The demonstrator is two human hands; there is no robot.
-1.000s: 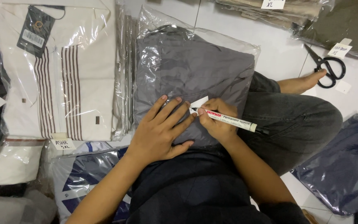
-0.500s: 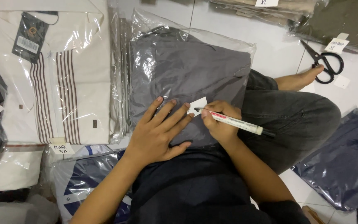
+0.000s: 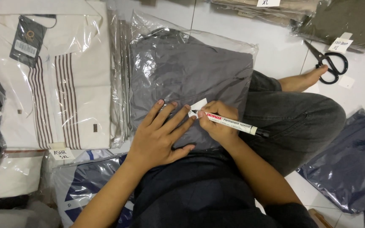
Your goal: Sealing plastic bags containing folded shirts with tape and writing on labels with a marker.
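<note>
- The left hand lies flat with fingers spread, pressing down on a grey folded garment in a clear plastic bag that rests across the person's lap.
- The right hand is curled around a white marker pen, pinching it near the tip — the tip sits at the edge of a small white label on the bag.
- The left fingertips end just beside that label, holding the plastic taut there.
- To the left, touching the grey bag's edge, lies a bagged cream shirt with brown stripes and a dark hang tag.
- Black scissors rest on the white tiled floor near the person's bare foot — well apart from both hands.
- A dark navy bagged garment lies at the right, beside the bent knee.
</note>
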